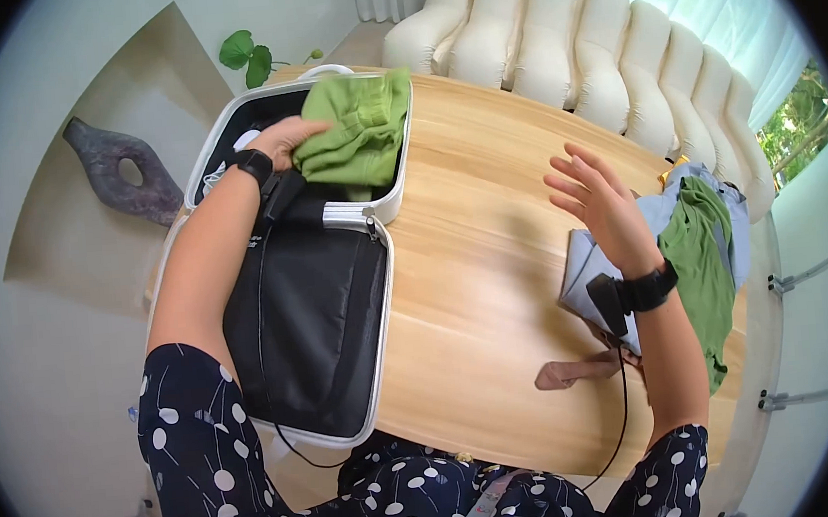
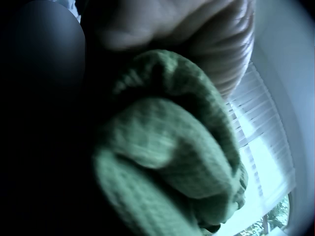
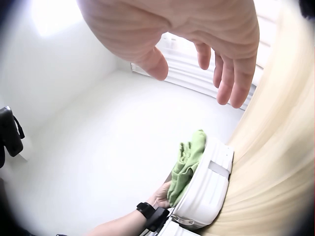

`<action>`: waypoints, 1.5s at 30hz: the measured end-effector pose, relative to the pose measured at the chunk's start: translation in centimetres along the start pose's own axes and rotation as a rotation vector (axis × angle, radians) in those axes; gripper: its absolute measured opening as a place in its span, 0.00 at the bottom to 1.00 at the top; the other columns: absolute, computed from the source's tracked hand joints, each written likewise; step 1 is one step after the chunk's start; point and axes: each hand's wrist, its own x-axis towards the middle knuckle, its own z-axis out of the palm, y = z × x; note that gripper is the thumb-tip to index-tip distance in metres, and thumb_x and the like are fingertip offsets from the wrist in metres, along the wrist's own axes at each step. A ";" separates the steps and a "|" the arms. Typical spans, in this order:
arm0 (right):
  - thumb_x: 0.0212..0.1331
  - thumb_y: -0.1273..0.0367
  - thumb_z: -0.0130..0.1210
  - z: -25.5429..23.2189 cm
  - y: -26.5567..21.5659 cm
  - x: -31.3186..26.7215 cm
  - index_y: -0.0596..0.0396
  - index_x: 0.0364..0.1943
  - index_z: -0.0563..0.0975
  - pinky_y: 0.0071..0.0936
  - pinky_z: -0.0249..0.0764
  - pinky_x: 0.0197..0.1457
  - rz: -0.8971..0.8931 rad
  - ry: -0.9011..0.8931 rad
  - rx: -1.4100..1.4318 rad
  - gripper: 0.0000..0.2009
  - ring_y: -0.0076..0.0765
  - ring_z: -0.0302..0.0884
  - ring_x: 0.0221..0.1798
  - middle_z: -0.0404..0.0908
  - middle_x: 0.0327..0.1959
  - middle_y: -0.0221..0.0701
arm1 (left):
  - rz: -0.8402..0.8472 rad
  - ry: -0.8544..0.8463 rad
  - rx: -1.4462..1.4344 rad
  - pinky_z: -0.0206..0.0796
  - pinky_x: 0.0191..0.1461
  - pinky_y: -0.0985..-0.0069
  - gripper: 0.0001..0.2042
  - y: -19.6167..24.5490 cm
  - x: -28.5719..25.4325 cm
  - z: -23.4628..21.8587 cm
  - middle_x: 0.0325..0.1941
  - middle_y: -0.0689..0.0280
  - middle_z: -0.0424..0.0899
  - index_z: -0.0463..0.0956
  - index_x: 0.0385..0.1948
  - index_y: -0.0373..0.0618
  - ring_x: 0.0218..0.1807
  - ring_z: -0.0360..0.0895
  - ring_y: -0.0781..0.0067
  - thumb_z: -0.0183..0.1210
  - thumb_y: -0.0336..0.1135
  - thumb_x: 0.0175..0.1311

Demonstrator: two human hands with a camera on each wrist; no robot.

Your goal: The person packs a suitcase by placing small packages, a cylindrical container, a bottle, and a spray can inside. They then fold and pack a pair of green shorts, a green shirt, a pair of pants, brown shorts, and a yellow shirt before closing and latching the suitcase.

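My left hand (image 1: 280, 143) grips the left edge of a folded green garment (image 1: 351, 142) with a gathered elastic band, thumb on top and the fingers hidden beneath. The garment is over the far half of an open white suitcase (image 1: 403, 183). In the left wrist view the thick folds of the green garment (image 2: 162, 132) hang below the palm. My right hand (image 1: 610, 209) is raised above the table with its fingers loosely extended, holding nothing. The right wrist view shows the right hand (image 3: 197, 39) well apart from the suitcase (image 3: 209, 187).
A black lining panel (image 1: 307, 325) covers the suitcase's near half. White items (image 1: 213, 180) lie inside the far half. On the wooden table (image 1: 472, 254), a pile of blue-grey clothes (image 1: 585, 269) and a green garment (image 1: 700, 246) lies at the right, with a brownish sock-like piece (image 1: 569, 373) nearby.
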 end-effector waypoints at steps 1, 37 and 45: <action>0.66 0.60 0.50 -0.3 0.1 -0.1 0.61 0.64 0.60 0.30 0.69 0.59 0.005 -0.002 -0.002 0.28 0.35 0.72 0.57 0.69 0.59 0.40 | -0.056 0.057 0.111 0.75 0.50 0.69 0.17 -0.2 -0.1 0.3 0.46 0.58 0.82 0.73 0.49 0.37 0.46 0.81 0.68 0.62 0.31 0.59; 0.67 0.63 0.49 -2.1 3.3 -2.8 0.59 0.62 0.62 0.27 0.71 0.54 0.095 -0.071 -0.263 0.23 0.31 0.73 0.54 0.69 0.57 0.39 | -0.165 0.159 1.149 0.70 0.42 0.70 0.22 8.1 6.6 1.2 0.42 0.60 0.81 0.78 0.42 0.44 0.39 0.77 0.66 0.64 0.29 0.37; 0.67 0.65 0.50 -1.8 4.2 -2.7 0.58 0.62 0.62 0.27 0.71 0.54 0.133 -0.090 -0.216 0.23 0.30 0.72 0.53 0.68 0.57 0.37 | -0.172 0.112 1.078 0.67 0.32 0.71 0.16 8.1 5.0 2.0 0.27 0.59 0.79 0.78 0.28 0.42 0.27 0.74 0.62 0.60 0.29 0.29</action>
